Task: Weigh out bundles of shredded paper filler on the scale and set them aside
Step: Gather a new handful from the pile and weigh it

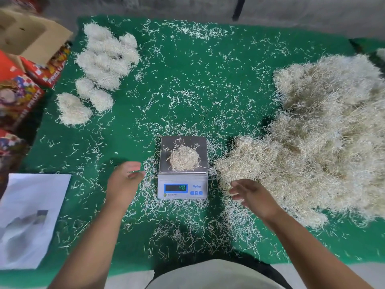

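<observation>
A round bundle of shredded paper (184,158) sat on the digital scale (183,167) on the green table (187,80). The left hand (125,180) and right hand (253,196) hovered either side, each grip loose and empty; weighed bundles (100,65) lay far left.

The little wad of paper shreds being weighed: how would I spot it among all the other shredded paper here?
Start at the green table cover and find the small white scale near its front edge, between the left hand and right hand. The round bundle sits alone on the scale's metal platform. The finished bundles lie far left and the big loose heap spreads right.
</observation>
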A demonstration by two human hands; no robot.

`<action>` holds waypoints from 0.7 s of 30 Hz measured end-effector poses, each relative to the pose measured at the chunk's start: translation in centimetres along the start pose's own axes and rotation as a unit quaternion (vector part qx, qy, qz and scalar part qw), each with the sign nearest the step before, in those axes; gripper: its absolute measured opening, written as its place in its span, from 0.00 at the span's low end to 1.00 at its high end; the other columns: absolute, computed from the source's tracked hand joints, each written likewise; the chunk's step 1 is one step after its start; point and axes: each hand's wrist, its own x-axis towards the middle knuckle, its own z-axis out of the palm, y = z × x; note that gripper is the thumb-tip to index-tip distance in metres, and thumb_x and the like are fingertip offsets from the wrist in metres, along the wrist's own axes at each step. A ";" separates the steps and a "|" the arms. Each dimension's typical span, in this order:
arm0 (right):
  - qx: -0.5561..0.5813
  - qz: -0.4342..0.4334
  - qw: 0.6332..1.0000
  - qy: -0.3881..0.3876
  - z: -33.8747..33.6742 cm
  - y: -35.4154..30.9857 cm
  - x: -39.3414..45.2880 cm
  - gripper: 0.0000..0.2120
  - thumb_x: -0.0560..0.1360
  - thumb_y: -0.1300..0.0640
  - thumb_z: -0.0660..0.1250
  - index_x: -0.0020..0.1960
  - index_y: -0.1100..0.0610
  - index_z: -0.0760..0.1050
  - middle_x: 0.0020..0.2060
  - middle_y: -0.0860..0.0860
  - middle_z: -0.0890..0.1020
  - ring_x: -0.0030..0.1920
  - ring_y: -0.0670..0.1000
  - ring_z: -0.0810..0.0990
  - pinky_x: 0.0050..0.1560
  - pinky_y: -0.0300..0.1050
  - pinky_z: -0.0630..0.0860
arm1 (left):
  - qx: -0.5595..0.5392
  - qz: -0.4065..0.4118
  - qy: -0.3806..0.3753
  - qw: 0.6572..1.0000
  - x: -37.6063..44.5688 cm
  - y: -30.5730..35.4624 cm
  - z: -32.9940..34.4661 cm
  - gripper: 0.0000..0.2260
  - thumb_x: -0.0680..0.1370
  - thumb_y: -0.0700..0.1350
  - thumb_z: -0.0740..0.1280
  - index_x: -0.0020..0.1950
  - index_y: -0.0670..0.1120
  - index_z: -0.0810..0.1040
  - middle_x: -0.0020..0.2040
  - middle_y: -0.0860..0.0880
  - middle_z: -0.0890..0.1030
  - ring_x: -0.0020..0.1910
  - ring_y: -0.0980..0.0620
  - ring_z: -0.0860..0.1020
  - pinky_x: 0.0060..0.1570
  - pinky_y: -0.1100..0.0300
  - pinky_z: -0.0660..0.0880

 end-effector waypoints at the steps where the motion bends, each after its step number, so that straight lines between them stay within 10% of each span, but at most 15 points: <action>1: 0.002 0.001 1.000 0.000 0.0 0.0 0.0 0.10 0.85 0.43 0.63 0.59 0.45 0.79 0.52 0.42 0.88 0.52 0.44 0.87 0.67 0.61 0.78 | 0.002 0.000 -0.001 1.000 -0.1 -0.1 0.1 0.12 0.79 0.44 0.73 0.63 0.51 0.81 0.57 0.57 0.83 0.54 0.65 0.78 0.58 0.58 0.73; 21: 0.037 0.041 0.998 0.032 -0.5 4.2 -3.1 0.13 0.84 0.45 0.64 0.62 0.50 0.80 0.53 0.43 0.88 0.53 0.45 0.87 0.65 0.58 0.80 | -0.002 0.020 -0.038 0.999 1.2 1.1 2.4 0.12 0.79 0.42 0.74 0.61 0.50 0.81 0.56 0.57 0.83 0.54 0.62 0.79 0.52 0.66 0.72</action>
